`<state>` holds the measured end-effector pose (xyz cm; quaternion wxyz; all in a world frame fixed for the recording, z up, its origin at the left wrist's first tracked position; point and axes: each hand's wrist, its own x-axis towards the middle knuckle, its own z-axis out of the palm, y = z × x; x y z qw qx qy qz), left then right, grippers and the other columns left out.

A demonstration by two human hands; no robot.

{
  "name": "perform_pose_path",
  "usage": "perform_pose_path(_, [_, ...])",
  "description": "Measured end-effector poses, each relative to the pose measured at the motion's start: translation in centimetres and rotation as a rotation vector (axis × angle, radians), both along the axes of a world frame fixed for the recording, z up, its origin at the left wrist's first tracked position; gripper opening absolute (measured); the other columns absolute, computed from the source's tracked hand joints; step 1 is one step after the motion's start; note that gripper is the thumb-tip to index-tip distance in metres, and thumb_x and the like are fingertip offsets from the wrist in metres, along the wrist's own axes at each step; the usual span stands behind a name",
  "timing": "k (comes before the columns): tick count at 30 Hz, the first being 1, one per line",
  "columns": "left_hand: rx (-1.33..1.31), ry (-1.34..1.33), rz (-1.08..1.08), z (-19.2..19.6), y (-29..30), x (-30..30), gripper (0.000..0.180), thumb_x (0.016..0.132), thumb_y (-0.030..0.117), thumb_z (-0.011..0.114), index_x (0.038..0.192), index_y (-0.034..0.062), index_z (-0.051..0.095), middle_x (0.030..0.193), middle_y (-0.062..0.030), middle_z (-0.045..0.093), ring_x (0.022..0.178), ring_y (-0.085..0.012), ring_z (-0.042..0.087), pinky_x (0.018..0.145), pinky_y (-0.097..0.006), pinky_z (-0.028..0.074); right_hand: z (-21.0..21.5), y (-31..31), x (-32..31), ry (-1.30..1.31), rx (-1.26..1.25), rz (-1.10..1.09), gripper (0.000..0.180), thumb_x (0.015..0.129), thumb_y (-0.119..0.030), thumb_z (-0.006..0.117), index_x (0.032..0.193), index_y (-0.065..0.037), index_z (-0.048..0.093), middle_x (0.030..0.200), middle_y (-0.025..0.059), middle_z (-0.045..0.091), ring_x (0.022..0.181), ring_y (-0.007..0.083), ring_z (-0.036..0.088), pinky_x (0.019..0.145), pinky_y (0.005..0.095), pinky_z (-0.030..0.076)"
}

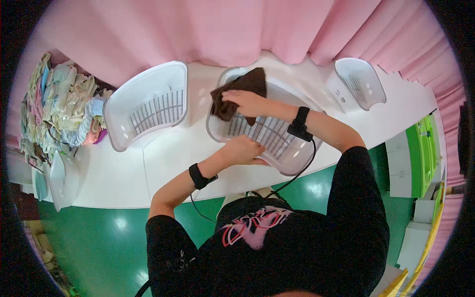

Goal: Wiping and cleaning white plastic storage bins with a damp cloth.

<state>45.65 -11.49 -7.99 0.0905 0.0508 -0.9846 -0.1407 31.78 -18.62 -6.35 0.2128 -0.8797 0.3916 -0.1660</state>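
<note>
A white plastic basket (302, 159) with a slotted bottom stands on the table in front of me. My right hand (243, 102) presses a dark brown cloth (255, 81) against the basket's far left part, its fingers closed on the fabric. The cloth is bunched, with one corner standing up past the far rim and another hanging down inside. My left hand (242, 150) grips the basket's near rim, fingers curled over the edge and thumb on the near side. Part of the cloth lies hidden beneath my right hand.
Another white basket (120, 106) stands to the left, a third (340, 89) at the far right. Beyond the left basket lies a tall heap of folded clothes (67, 106). Pink curtains (222, 29) hang behind the white table (116, 185). Cables run from both wristbands.
</note>
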Motion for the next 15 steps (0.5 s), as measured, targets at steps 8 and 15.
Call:
perform_pose_path(8, [-0.021, -0.049, -0.016, 0.8, -0.1, -0.3, 0.044, 0.071, 0.049, 0.052, 0.063, 0.0057, 0.054, 0.055, -0.0101, 0.055, 0.052, -0.026, 0.057, 0.048, -0.035, 0.046, -0.1, 2.8, 1.5, 0.199, -0.228, 0.094, 0.05, 0.06, 0.004, 0.046, 0.109, -0.007, 0.044, 0.123, 0.0056, 0.039, 0.114, 0.0182, 0.036, 0.097, 0.0383, 0.025])
perform_pose_path(15, [-0.029, 0.003, -0.008, 0.9, 0.3, -0.4, 0.046, 0.071, 0.05, 0.051, 0.062, 0.0047, 0.054, 0.054, -0.0103, 0.054, 0.051, -0.0265, 0.056, 0.047, -0.035, 0.045, -0.6, -0.9, -0.7, -0.056, -0.11, -0.419, 0.04, 0.069, -0.001, 0.044, 0.108, -0.003, 0.039, 0.104, 0.0191, 0.049, 0.094, 0.0313, 0.049, 0.076, 0.0408, 0.041])
